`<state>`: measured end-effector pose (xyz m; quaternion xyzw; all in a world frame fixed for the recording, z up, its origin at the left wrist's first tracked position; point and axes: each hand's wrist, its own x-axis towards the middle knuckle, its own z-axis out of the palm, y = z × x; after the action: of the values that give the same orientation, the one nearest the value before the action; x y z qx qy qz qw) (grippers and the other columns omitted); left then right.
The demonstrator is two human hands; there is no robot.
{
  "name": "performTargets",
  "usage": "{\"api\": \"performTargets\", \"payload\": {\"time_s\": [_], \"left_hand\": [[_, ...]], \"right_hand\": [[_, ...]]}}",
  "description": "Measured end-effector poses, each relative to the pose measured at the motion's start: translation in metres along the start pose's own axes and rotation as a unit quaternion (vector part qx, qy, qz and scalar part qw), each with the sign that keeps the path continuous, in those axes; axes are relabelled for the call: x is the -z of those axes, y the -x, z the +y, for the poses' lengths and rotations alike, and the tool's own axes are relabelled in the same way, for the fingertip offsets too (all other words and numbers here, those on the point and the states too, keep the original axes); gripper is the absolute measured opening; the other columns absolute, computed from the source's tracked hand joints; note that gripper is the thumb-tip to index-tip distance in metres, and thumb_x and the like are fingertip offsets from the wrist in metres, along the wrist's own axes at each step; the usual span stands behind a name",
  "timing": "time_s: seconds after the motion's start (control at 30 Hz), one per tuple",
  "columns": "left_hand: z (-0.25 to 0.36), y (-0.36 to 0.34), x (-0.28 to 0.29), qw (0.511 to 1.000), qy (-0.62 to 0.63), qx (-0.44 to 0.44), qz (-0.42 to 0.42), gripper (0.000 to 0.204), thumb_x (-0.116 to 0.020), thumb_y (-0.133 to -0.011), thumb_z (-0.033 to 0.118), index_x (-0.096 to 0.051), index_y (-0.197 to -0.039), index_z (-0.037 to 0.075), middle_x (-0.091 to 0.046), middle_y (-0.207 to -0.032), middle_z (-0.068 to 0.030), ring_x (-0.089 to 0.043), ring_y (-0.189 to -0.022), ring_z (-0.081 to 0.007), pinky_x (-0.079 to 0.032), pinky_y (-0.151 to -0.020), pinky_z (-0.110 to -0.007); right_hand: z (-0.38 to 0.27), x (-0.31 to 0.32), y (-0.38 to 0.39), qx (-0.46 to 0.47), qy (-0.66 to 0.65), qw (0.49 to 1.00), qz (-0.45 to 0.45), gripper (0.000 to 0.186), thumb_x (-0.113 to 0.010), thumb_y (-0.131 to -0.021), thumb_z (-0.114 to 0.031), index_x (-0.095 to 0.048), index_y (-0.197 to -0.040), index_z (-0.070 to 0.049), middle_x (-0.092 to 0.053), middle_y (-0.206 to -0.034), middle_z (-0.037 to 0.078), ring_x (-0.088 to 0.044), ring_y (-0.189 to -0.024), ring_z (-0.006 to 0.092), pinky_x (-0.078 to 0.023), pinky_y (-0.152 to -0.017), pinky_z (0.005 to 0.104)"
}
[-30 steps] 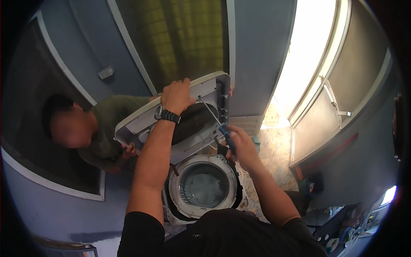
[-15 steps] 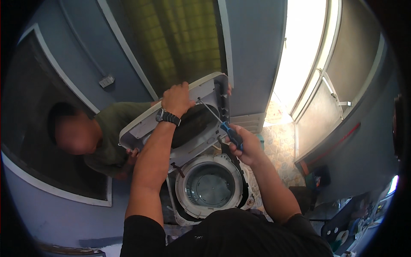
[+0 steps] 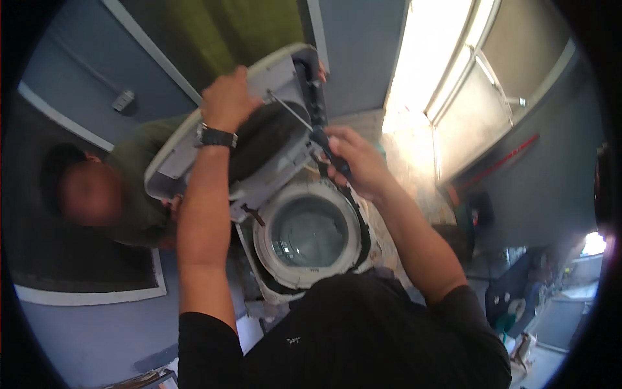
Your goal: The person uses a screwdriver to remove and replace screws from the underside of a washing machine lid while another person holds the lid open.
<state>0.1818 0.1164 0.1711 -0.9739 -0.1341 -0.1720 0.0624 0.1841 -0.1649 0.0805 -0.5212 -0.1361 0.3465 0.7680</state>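
My left hand (image 3: 227, 102) grips the far edge of a washing machine's top cover (image 3: 272, 76), which is lifted and tilted above the machine. A dark watch sits on that wrist. In my right hand (image 3: 363, 165) is a screwdriver (image 3: 295, 115), its handle inside my closed fingers. Its long shaft points up and left, and the tip meets the underside of the cover close to my left fingers. Below the cover, the open washing machine (image 3: 262, 249) shows its round tub (image 3: 310, 231). A brown strip (image 3: 253, 214) hangs by the cover's lower edge.
Another person (image 3: 139, 146) stands on the left behind the cover, with hands on its lower left and far right edges. A yellow-green curtain (image 3: 227, 32) hangs beyond. At right are a bright doorway (image 3: 424, 58), a red stick (image 3: 512, 152) and cluttered items (image 3: 518, 305).
The whole scene has shifted up and left in view as my head moved. The screwdriver tip remains at the same part of the cover, and my right fingers have shifted on the handle.
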Motion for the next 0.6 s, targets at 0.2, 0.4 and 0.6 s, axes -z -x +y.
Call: {"api": "performTargets", "payload": {"time_s": [0.2, 0.4, 0.6], "left_hand": [[0.035, 0.057, -0.059, 0.914, 0.200, -0.198, 0.293, 0.039, -0.078, -0.083, 0.008, -0.068, -0.121, 0.010, -0.069, -0.112, -0.0120, -0.063, -0.106, -0.0364, -0.049, -0.099, -0.047], [0.115, 0.188, -0.255, 0.851, 0.504, 0.143, -0.039, 0.044, -0.067, -0.093, 0.005, -0.060, -0.137, 0.006, -0.067, -0.106, -0.0115, -0.069, -0.086, -0.0249, -0.056, -0.081, -0.036], [0.130, 0.222, -0.417, 0.925, 0.350, 0.084, -0.119, 0.025, -0.075, -0.090, 0.013, -0.072, -0.113, 0.003, -0.071, -0.116, -0.0137, -0.064, -0.109, -0.0346, -0.051, -0.100, -0.044]], "right_hand": [[-0.004, 0.001, 0.012, 0.041, 0.173, 0.984, 0.000, 0.043, -0.056, -0.107, -0.019, -0.048, -0.145, -0.003, -0.062, -0.100, 0.008, -0.062, -0.074, 0.0123, -0.050, -0.058, 0.0256], [0.039, 0.055, 0.048, 0.080, 0.343, 0.930, 0.106, 0.040, -0.061, -0.102, -0.013, -0.051, -0.139, -0.003, -0.064, -0.122, 0.020, -0.068, -0.100, 0.0305, -0.052, -0.097, 0.0437], [0.120, 0.151, 0.138, -0.077, 0.314, 0.903, 0.283, 0.036, -0.060, -0.103, -0.010, -0.052, -0.138, -0.006, -0.066, -0.104, 0.008, -0.063, -0.076, 0.0121, -0.052, -0.066, 0.0305]]}}
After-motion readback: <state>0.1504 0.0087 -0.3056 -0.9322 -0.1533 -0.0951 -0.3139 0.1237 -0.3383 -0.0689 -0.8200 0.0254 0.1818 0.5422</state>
